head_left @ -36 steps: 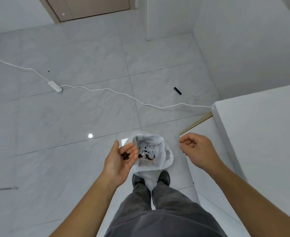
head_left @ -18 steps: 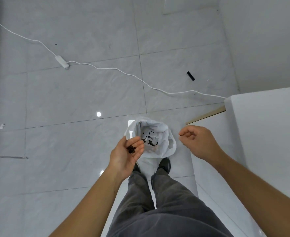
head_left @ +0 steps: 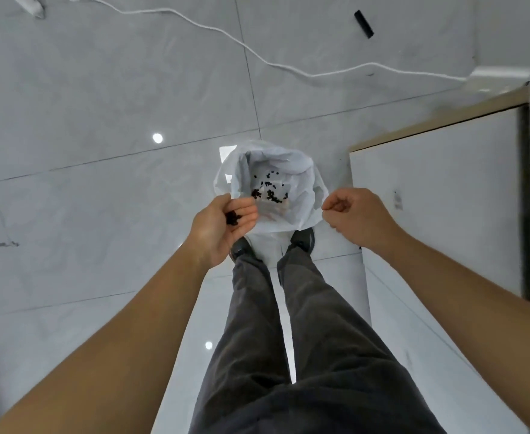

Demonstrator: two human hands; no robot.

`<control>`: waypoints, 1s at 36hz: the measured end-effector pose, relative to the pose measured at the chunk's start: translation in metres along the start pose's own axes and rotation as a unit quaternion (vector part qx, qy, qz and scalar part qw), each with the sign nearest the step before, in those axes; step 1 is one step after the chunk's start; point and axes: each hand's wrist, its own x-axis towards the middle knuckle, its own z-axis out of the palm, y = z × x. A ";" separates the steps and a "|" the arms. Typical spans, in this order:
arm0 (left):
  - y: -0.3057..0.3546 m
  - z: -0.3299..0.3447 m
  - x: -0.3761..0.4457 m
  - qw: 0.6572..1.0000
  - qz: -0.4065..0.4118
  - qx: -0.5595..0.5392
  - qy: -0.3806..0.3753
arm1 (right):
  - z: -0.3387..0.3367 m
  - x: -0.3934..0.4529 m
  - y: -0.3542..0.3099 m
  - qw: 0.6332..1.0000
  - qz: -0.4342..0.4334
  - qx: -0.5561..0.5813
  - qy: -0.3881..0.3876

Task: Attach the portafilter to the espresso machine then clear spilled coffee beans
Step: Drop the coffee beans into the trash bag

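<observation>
A small bin lined with a white plastic bag [head_left: 304, 170] stands on the floor just in front of my feet. Several dark coffee beans [head_left: 268, 192] lie scattered inside it. My left hand [head_left: 223, 225] is cupped, palm up, at the bag's near left rim, with a small heap of coffee beans [head_left: 233, 218] in the palm. My right hand [head_left: 356, 216] hovers at the bag's right rim, fingers curled loosely with fingertips pinched; whether it holds anything is hidden. The portafilter and espresso machine are out of view.
A white cabinet or counter side [head_left: 439, 195] stands close on the right. A white cable [head_left: 257, 54] runs across the grey tiled floor [head_left: 100, 151] beyond the bin, and a small black object [head_left: 363, 24] lies at the far right.
The view has tilted downward and the bin now looks closer. My left hand with the beans has stayed at the bag's rim; my right hand has curled tighter.
</observation>
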 end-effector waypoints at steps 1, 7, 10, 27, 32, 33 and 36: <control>0.000 -0.002 0.005 1.000 0.003 0.014 -0.003 | 0.003 0.004 0.001 1.000 0.000 -0.004 0.000; -0.005 -0.022 0.058 0.997 -0.001 0.075 0.013 | 0.037 0.047 0.017 0.999 0.031 0.009 -0.010; -0.010 -0.031 0.087 0.997 -0.009 0.081 0.014 | 0.052 0.073 0.027 0.999 0.045 0.006 -0.021; -0.074 -0.039 0.242 0.998 -0.061 0.009 0.013 | 0.147 0.200 0.102 0.997 0.060 0.020 -0.052; -0.080 -0.021 0.277 0.998 -0.060 0.014 0.013 | 0.166 0.219 0.120 0.995 0.072 0.052 -0.044; -0.081 -0.019 0.282 0.998 -0.060 0.017 0.015 | 0.170 0.221 0.122 0.995 0.073 0.053 -0.042; -0.083 -0.011 0.298 0.998 -0.059 0.023 0.012 | 0.182 0.234 0.130 0.996 0.071 0.046 -0.036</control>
